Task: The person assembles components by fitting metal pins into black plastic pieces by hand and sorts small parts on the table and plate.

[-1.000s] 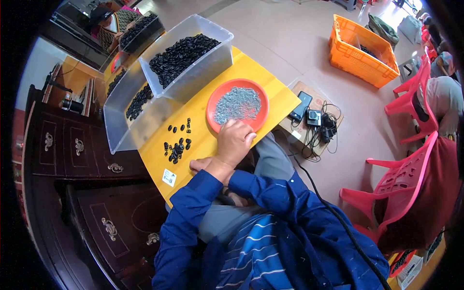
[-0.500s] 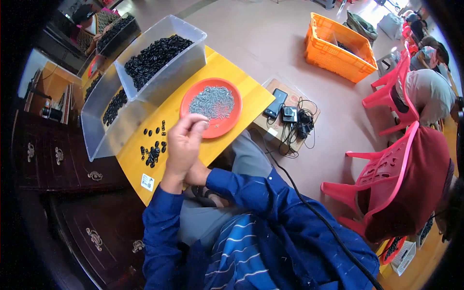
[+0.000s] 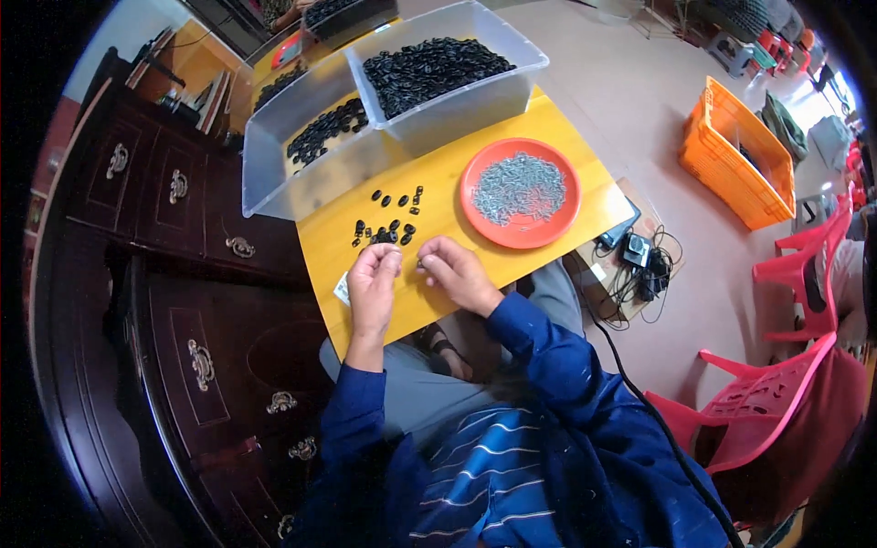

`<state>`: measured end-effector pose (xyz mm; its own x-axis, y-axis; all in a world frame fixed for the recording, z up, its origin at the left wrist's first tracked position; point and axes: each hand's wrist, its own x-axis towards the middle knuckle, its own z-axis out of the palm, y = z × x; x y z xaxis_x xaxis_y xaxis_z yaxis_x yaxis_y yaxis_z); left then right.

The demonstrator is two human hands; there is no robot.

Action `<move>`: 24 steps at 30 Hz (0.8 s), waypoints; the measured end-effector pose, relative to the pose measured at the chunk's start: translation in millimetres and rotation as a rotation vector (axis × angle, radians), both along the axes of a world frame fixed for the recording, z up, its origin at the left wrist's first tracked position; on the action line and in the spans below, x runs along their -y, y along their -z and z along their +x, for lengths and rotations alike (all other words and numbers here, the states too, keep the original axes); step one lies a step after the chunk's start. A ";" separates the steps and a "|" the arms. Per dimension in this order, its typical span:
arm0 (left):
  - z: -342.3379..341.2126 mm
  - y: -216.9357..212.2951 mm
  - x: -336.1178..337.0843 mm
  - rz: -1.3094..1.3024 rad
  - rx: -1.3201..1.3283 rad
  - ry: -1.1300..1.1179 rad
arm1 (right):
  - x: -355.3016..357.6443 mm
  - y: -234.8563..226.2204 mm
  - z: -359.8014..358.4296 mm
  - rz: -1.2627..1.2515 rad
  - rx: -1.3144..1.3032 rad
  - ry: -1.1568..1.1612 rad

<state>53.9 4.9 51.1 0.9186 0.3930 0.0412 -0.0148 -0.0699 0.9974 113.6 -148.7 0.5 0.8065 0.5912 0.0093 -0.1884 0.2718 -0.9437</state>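
My left hand [image 3: 373, 290] is closed in a pinch above the near edge of the yellow table [image 3: 429, 306]. Whatever sits between its fingertips is too small to name. Close beside it, my right hand [image 3: 459, 276] also pinches, with a tiny dark bit at its fingertips that I cannot make out. The two hands are apart. Just beyond them lies a loose group of small black oval pieces [image 3: 391, 233]. To the right stands a round orange-red plate [image 3: 539, 239] holding a heap of small silver screw-like parts [image 3: 519, 187].
Two translucent bins hold black pieces; the fuller bin [image 3: 457, 128] stands at the table's far side, next to the other bin [image 3: 311, 192]. Dark wooden drawers [image 3: 183, 301] border the left. On the right are a stand with cables [image 3: 653, 274], an orange crate [image 3: 731, 169] and pink chairs [image 3: 758, 402].
The view has swung left. My hands, earlier overlapping beside the plate, are now separated and sit near the loose black pieces.
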 end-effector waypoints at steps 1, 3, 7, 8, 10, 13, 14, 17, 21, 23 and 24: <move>-2.0 2.1 1.2 0.000 0.000 -0.010 | 0.2 0.3 -0.1 0.000 0.000 -0.010; -5.2 5.6 3.3 -0.099 -0.037 -0.004 | -0.7 0.6 -0.6 0.059 0.002 -0.033; -3.8 5.5 9.4 -0.102 -0.020 0.014 | 0.7 3.7 0.5 0.089 0.005 -0.026; -3.2 4.3 10.6 -0.090 -0.032 0.015 | 0.7 3.0 0.6 0.091 0.005 -0.027; -3.1 3.2 12.9 -0.081 -0.023 0.022 | 2.9 -0.4 0.2 0.093 -0.002 -0.029; -2.8 4.5 15.4 -0.062 -0.021 0.029 | 6.3 -8.3 0.2 0.043 0.030 -0.012; -2.7 4.6 15.8 -0.048 -0.027 0.023 | 4.5 -5.4 0.2 0.038 0.028 -0.004; -6.8 0.7 9.7 -0.002 -0.024 0.015 | -1.9 3.6 0.5 0.131 0.033 -0.019; 0.8 10.9 12.1 0.005 -0.031 0.020 | 3.4 -0.7 -0.2 0.052 0.000 -0.001; 0.2 11.1 17.2 -0.007 -0.037 0.052 | 9.5 -0.1 0.4 0.061 -0.015 -0.013; -1.2 9.4 14.5 0.004 -0.033 0.029 | 3.9 0.0 0.5 0.067 -0.017 -0.014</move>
<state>52.7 -9.7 41.7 0.9304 0.3663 0.0121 0.0163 -0.0743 0.9971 114.1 -152.6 0.5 0.7986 0.6008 0.0351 -0.2086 0.3312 -0.9202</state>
